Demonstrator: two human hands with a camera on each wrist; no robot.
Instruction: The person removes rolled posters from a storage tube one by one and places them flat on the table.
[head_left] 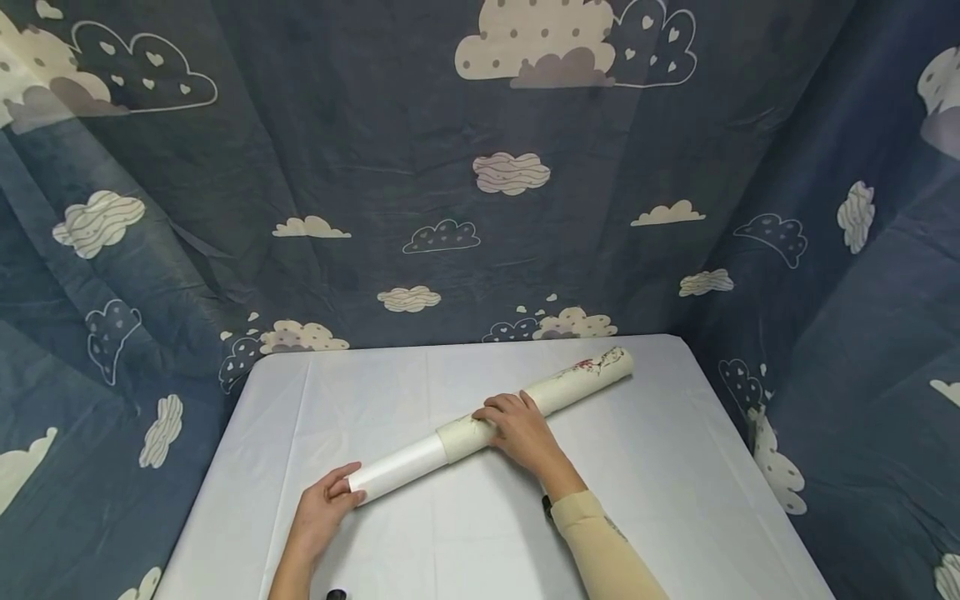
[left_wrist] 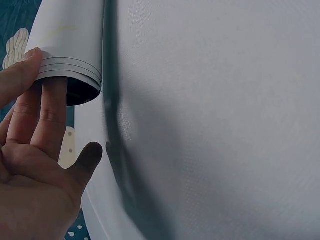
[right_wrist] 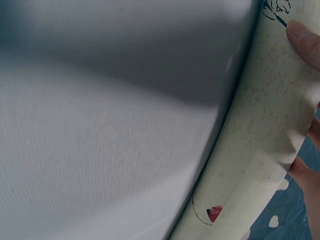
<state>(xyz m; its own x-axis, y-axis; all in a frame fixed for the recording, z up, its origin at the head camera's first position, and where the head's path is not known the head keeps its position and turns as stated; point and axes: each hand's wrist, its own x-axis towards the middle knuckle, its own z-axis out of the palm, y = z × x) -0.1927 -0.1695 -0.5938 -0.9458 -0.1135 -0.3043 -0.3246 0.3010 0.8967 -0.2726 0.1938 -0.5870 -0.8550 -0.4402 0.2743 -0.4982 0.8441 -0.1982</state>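
A long roll lies diagonally across the table, its far right end toward the back. Its white part (head_left: 401,468) comes out of a cream roll (head_left: 577,387) printed with dark lines and red flowers. At the near left end, my left hand (head_left: 318,512) pinches the white roll's rim. The left wrist view shows the roll's layered edge (left_wrist: 70,69), with fingers inside its dark hollow and another finger outside. My right hand (head_left: 525,433) grips the cream roll near its middle from above. In the right wrist view, the thumb (right_wrist: 302,42) lies against the cream surface (right_wrist: 250,135).
The table (head_left: 637,500) has a white cover. A small black object (head_left: 336,594) shows at its front edge, mostly cut off. Dark blue cloth (head_left: 360,167) with printed clouds hangs behind and along both sides.
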